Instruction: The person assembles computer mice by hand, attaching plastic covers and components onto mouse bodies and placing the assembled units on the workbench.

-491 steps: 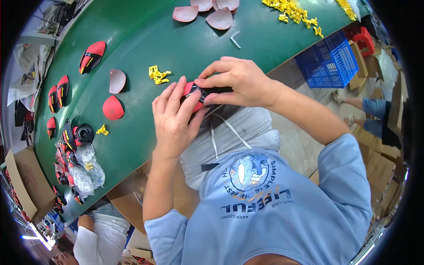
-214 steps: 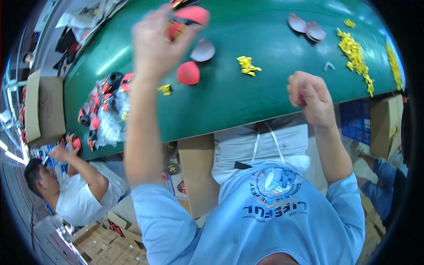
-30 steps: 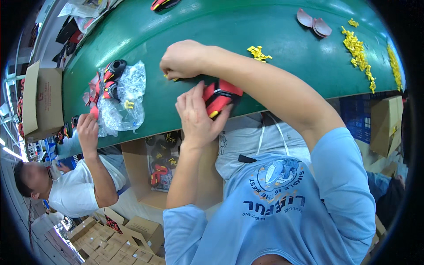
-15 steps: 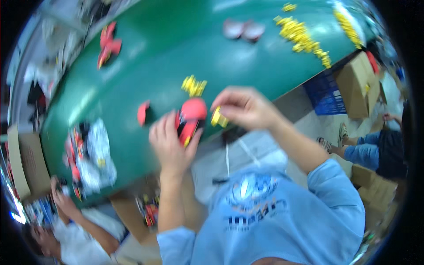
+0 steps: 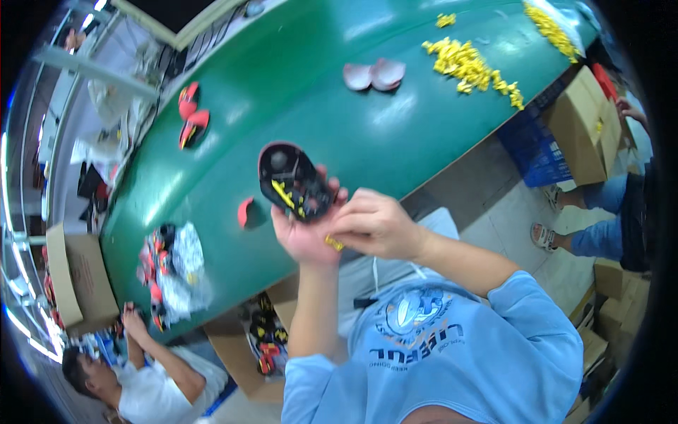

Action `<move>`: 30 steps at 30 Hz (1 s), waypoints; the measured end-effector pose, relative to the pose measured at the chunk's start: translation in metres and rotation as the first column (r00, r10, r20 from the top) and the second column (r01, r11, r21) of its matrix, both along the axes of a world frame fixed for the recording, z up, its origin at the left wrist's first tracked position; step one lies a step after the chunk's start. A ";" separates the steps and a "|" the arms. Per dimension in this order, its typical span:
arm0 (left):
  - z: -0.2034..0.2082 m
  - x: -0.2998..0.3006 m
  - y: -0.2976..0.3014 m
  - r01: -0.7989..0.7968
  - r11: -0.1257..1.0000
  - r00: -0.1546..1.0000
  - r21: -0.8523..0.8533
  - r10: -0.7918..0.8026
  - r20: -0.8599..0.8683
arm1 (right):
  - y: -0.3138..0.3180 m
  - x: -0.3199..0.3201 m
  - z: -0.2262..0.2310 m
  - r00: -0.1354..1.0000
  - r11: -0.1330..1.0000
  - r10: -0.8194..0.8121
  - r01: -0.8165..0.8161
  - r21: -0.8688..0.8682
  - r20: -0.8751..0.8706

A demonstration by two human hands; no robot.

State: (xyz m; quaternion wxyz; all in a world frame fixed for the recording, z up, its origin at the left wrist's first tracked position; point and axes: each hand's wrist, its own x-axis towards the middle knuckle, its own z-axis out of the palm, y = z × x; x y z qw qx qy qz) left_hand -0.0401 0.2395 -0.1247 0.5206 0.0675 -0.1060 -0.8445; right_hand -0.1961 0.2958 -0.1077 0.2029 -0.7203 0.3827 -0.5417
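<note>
On my open-palmed, curled left hand [image 5: 311,242] rests a red-rimmed plastic toy shell [image 5: 293,180], its black hollow side facing up. Yellow parts show inside the hollow. My left fingers come round the shell's right side. Close against the base of that palm, my right hand [image 5: 381,225] pinches a small yellow plastic piece [image 5: 333,243]. Just left of the shell, a curved red piece [image 5: 244,212] lies on the green table [image 5: 339,134].
Yellow pieces [image 5: 462,65] are heaped at the far right, two pale-hollowed shells [image 5: 374,75] nearby. Red toy parts [image 5: 191,120] and a plastic bag [image 5: 191,268] lie left. A co-worker [image 5: 162,385] sits at lower left beside an open carton [image 5: 244,353]. Another person stands right.
The toy shell has been turned from its red outside to its black hollow side. My right hand has brought the yellow piece down to my left palm. The camera view has shifted.
</note>
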 end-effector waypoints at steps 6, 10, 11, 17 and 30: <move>0.008 -0.005 0.009 -0.081 0.991 0.994 0.105 0.072 0.085 | -0.004 -0.010 -0.004 0.976 0.997 -0.066 0.057 -0.048 -0.209; 0.003 -0.001 0.017 -0.026 0.996 0.999 0.083 0.028 -0.021 | 0.004 -0.015 -0.009 0.980 1.000 -0.004 0.007 0.016 -0.199; 0.002 -0.001 0.019 -0.036 0.997 0.999 0.069 0.038 -0.027 | 0.007 -0.018 -0.004 0.997 0.994 -0.021 0.029 0.106 -0.076; 0.003 -0.001 0.026 -0.023 1.000 0.986 -0.001 0.023 -0.165 | 0.002 -0.024 0.006 0.895 0.958 0.073 -0.186 0.219 0.440; -0.003 -0.001 0.038 -0.172 0.980 0.982 -0.099 0.178 0.063 | 0.005 -0.027 0.008 0.731 0.694 0.084 -0.531 0.486 0.677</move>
